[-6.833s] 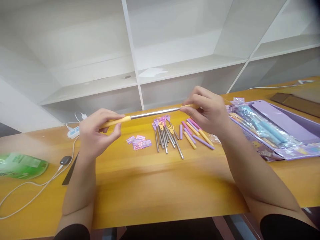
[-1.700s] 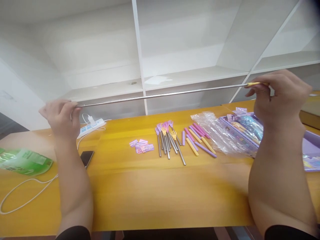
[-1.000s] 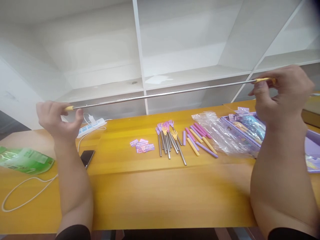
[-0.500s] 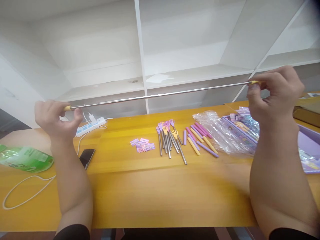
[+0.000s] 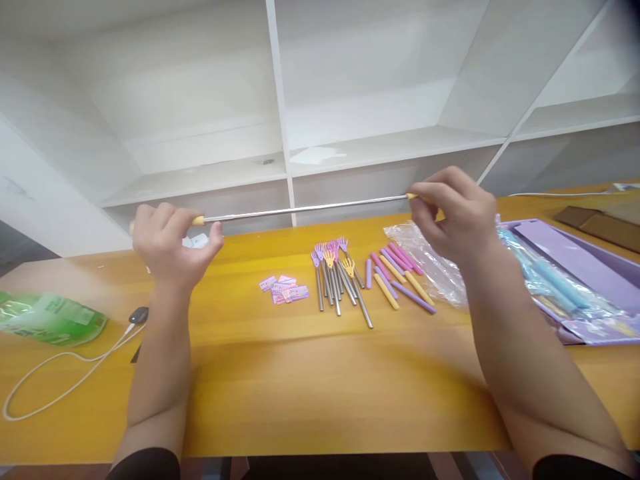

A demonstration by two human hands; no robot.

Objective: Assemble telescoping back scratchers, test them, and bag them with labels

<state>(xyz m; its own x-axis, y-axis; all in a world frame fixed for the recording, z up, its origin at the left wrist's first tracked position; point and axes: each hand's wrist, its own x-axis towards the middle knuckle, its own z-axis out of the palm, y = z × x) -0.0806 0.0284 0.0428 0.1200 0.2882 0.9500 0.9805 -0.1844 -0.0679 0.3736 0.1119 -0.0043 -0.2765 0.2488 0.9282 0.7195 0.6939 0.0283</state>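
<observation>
A telescopic back scratcher (image 5: 310, 207) with a thin metal rod and yellow ends is held level in the air above the table. My left hand (image 5: 173, 243) is closed on one yellow end, its thumb along the underside. At the other yellow end, my right hand (image 5: 453, 210) pinches with thumb and fingers, which hide most of that end. Below the rod lies a bunch of similar back scratchers (image 5: 337, 273) with purple, pink and yellow claw heads. Several coloured handle tubes (image 5: 400, 277) lie beside them.
Small printed cards (image 5: 285, 291) lie left of the bunch. Clear plastic sleeves (image 5: 425, 260) and a purple box (image 5: 600, 267) of packaged items are to the right. At left are a green pouch (image 5: 55, 319) and a white cable (image 5: 47, 360). White shelves (image 5: 210, 170) stand behind the table.
My hands have moved toward each other, the right one farther and lower. The back scratcher's rod has become shorter between them. Both hands keep their hold.
</observation>
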